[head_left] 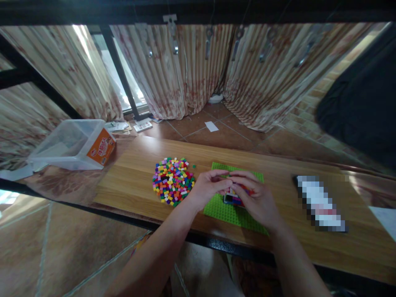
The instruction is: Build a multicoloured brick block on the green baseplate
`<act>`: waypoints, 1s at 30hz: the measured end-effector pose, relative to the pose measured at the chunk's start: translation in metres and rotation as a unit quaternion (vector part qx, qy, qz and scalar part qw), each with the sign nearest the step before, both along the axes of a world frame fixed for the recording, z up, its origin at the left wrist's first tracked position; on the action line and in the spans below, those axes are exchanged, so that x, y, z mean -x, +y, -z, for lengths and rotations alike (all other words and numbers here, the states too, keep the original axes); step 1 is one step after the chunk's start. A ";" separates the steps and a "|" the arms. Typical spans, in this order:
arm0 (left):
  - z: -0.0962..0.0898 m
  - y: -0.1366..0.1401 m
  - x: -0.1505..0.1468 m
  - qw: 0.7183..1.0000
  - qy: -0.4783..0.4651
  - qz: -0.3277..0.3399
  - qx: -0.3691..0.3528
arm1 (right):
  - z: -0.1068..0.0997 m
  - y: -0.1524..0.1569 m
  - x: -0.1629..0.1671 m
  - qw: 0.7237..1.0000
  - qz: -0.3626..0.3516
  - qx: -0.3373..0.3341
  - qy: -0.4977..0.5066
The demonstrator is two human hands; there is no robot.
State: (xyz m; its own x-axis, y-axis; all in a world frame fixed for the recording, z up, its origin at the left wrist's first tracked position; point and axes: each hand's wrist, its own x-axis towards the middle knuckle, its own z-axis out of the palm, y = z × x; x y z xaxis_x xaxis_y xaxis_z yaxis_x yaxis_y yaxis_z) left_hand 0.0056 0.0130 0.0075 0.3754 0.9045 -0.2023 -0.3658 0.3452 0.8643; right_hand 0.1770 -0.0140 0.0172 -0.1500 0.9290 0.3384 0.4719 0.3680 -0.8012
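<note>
A green studded baseplate (pixel 216 209) lies on the wooden table, and a small build of colourful toy bricks (pixel 232 199) stands on it. My left hand (pixel 208 186) reaches over from the left, thumb and fingers closed in a pinch at the top of the build. What it pinches is too small and too covered to name. Curved around the build's right side, my right hand (pixel 255 198) has its fingers closed on the bricks, with its fingertips meeting those of my left hand. Much of the build is hidden behind both hands.
Left of the baseplate, a pile of loose multicoloured bricks (pixel 173 181) lies on the table (pixel 130 177). One green brick (pixel 194 166) sits apart from it. A clear plastic bin (pixel 71 144) with an orange label stands far left. A blurred-out phone-like object (pixel 320 202) lies right.
</note>
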 end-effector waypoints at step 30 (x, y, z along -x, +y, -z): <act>0.011 0.001 -0.006 0.980 0.186 0.008 -0.077 | 0.016 0.009 -0.039 0.982 0.157 0.020 -0.101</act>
State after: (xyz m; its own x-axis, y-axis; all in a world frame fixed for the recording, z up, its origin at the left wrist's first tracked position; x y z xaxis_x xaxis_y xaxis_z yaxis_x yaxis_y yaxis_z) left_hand 0.0120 0.0139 -0.0030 0.3155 0.9297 -0.1902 -0.0111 0.2041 0.9789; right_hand 0.2158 -0.0050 0.0013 0.0858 0.9519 0.2943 0.7076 0.1497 -0.6906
